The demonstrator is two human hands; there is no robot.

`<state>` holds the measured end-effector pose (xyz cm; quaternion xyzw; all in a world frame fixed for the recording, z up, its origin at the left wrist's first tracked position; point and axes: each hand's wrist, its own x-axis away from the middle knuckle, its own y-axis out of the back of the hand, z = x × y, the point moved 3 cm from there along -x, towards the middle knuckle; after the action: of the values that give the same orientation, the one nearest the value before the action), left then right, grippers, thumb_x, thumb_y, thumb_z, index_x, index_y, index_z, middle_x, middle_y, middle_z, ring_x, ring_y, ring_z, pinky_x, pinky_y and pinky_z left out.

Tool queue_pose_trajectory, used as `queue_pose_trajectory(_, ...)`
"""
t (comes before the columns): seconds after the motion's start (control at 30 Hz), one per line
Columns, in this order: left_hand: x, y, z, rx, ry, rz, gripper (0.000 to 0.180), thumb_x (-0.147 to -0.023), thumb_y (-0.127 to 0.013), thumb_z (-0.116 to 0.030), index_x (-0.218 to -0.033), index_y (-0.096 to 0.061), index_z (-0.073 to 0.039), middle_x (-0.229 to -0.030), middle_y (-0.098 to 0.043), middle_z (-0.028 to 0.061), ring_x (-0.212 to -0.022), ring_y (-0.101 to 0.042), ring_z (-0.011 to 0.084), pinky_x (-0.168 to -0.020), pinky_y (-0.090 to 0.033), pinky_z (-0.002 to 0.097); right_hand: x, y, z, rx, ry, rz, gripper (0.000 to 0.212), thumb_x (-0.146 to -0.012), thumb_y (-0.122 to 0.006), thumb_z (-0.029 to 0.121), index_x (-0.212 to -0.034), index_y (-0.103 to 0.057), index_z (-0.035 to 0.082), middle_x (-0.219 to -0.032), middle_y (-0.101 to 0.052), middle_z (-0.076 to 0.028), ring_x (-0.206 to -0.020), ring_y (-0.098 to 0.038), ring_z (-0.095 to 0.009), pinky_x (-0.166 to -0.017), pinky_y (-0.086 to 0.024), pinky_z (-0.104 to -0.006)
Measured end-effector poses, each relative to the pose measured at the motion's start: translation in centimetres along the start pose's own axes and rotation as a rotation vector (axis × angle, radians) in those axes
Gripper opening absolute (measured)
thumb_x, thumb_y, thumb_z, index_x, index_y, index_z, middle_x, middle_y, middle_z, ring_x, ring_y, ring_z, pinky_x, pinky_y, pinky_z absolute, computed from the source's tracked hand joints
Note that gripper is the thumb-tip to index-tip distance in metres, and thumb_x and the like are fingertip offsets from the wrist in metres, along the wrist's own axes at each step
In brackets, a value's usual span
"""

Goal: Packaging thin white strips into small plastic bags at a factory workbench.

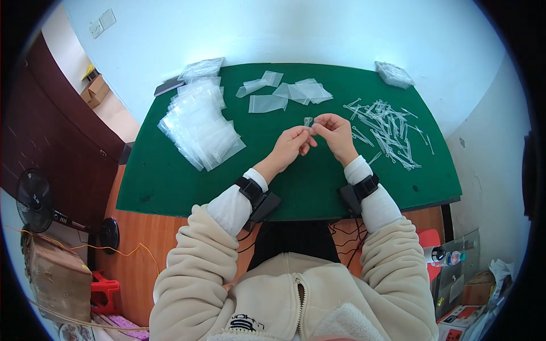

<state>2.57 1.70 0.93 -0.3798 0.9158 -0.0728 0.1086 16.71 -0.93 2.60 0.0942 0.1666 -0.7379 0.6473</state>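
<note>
Left hand and right hand met above the middle of the green table, fingers curled in and thumbs pressed to fingertips, pinching a small clear plastic piece between them; its exact form was hard to tell; beyond it lay some loose clear bags, partly overlapping; to the left spread a fanned pile of clear bags; to the right, near the right hand, slender clear sticks lay scattered in a heap; a clear wrapped bundle sat at the far right corner.
</note>
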Motion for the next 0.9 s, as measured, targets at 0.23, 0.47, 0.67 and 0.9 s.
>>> queue_pose_trajectory(0.23, 0.02, 0.05, 0.2, 0.121, 0.061, -0.025, 0.023, -0.095, -0.038, -0.019, -0.1, -0.055, -0.004, -0.078, -0.056, 0.0024, -0.058, -0.043, 0.0056, -0.052, -0.035, 0.0191, -0.01, 0.0, -0.15, 0.029, 0.003, -0.017, 0.019, -0.076, -0.064, 0.002, -0.094, -0.06, -0.003, -0.081, -0.064, -0.007, -0.071, -0.061, -0.012, -0.068, -0.049, -0.0237)
queue_pose_trajectory(0.47, -0.04, 0.1, 0.31, 0.151, 0.043, -0.022, 0.023, -0.095, -0.038, -0.019, -0.102, -0.054, -0.004, -0.077, -0.053, 0.0011, -0.057, -0.039, 0.005, -0.051, -0.034, 0.0187, -0.06, 0.01, -0.11, 0.015, -0.004, -0.024, 0.025, -0.076, -0.064, 0.0, -0.1, -0.059, -0.004, -0.085, -0.065, -0.009, -0.074, -0.062, -0.013, -0.071, -0.049, -0.0249)
queue_pose_trajectory(0.67, -0.05, 0.16, 0.17, 0.176, 0.013, -0.012, 0.024, -0.095, -0.038, -0.018, -0.103, -0.054, -0.003, -0.076, -0.052, 0.0003, -0.057, -0.037, 0.0044, -0.051, -0.032, 0.0184, -0.07, -0.05, -0.14, -0.043, -0.019, -0.01, 0.026, -0.077, -0.062, -0.001, -0.103, -0.058, -0.004, -0.089, -0.064, -0.01, -0.078, -0.063, -0.014, -0.074, -0.05, -0.0257)
queue_pose_trajectory(0.9, -0.04, 0.12, 0.1, 0.2, 0.017, -0.012, 0.024, -0.095, -0.038, -0.018, -0.104, -0.054, -0.003, -0.075, -0.051, 0.0003, -0.056, -0.036, 0.0042, -0.05, -0.031, 0.0185, -0.1, 0.12, -0.34, -0.043, -0.017, -0.006, 0.027, -0.078, -0.061, -0.002, -0.104, -0.058, -0.004, -0.09, -0.064, -0.01, -0.079, -0.063, -0.014, -0.073, -0.051, -0.0258)
